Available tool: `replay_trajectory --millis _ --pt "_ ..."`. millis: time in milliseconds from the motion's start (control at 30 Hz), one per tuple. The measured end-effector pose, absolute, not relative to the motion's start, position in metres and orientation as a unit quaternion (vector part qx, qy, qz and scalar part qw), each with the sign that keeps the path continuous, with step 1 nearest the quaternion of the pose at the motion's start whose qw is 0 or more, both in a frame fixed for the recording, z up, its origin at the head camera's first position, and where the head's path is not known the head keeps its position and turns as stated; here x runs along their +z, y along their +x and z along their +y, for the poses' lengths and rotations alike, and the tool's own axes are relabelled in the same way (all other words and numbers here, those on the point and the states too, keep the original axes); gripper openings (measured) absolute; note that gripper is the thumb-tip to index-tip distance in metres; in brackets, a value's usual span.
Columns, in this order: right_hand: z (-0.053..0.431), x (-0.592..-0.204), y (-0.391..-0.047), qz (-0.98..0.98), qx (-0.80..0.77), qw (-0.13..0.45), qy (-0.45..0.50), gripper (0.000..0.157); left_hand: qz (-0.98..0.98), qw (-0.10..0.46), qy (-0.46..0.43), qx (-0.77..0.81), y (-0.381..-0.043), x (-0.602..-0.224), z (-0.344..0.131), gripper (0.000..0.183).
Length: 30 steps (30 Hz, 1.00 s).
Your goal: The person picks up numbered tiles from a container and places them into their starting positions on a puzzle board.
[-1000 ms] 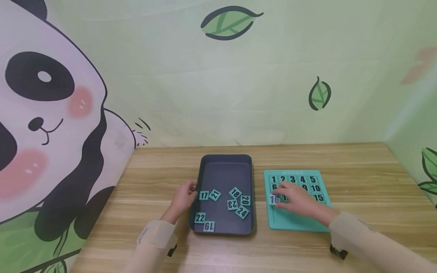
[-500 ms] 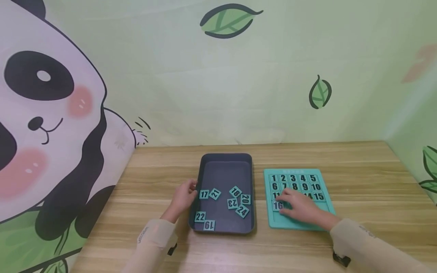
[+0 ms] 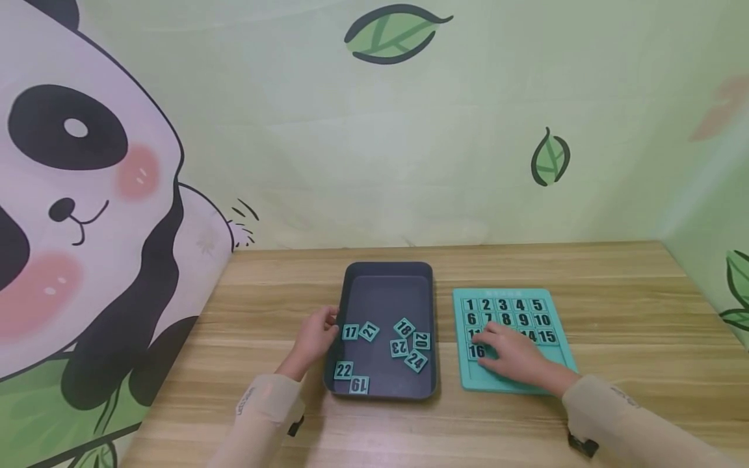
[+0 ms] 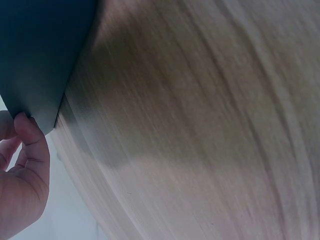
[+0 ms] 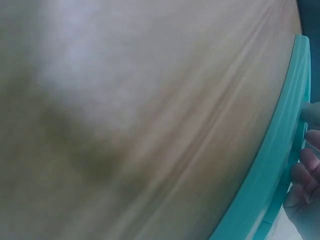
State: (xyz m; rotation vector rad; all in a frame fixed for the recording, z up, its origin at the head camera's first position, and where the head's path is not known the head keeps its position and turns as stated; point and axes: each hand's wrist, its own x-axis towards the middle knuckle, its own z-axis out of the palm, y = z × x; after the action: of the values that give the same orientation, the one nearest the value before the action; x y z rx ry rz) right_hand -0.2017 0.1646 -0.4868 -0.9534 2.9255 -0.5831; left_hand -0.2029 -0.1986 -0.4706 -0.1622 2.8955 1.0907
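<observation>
My left hand (image 3: 317, 335) is at the left side of a dark blue tray (image 3: 386, 292), pinching its rim between thumb and fingers; the left wrist view shows a fingertip on the outer wall (image 4: 35, 75). To the right lies a turquoise number board (image 3: 526, 375). My right hand (image 3: 515, 354) is over its lower left, thumb and index finger at the edges of a number tile marked 16 (image 3: 476, 351). That tile lies in the first place of the fourth row. Fingers hide part of the 11-to-15 row. In the right wrist view, curled fingers (image 5: 310, 165) stand at the board.
Loose number tiles lie in the tray, among them 17 (image 3: 350, 332), 22 (image 3: 343, 370) and 24 (image 3: 416, 361); the 19 and 23 are upside down. Wooden tabletop (image 3: 281, 279) surrounds tray and board. A panda-print backdrop (image 3: 292, 130) rises behind.
Over the past second, my right hand has brought the 16 tile down from beside the third row to the start of the fourth, where it now lies flatter. My left hand stays put.
</observation>
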Motion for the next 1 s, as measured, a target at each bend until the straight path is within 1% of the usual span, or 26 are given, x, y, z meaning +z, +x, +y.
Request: replay_trajectory --millis 233,367,667,1000 --pt "0.156 -0.479 -0.205 0.933 -0.192 0.005 -0.305 0.036 0.933 0.029 -0.058 0.353 -0.203 -0.468 -0.198 0.031" --pt "0.145 -0.472 -0.208 0.928 -0.207 0.003 -0.309 0.036 0.933 0.03 -0.059 0.353 -0.203 -0.468 -0.198 0.031" --pt "0.117 -0.462 -0.217 0.91 -0.221 -0.047 -0.347 0.034 0.935 0.025 -0.058 0.35 -0.202 -0.47 -0.198 0.031" --pt "0.089 -0.454 -0.219 0.9 -0.214 -0.057 -0.376 0.034 0.934 0.019 -0.053 0.352 -0.202 -0.469 -0.198 0.03"
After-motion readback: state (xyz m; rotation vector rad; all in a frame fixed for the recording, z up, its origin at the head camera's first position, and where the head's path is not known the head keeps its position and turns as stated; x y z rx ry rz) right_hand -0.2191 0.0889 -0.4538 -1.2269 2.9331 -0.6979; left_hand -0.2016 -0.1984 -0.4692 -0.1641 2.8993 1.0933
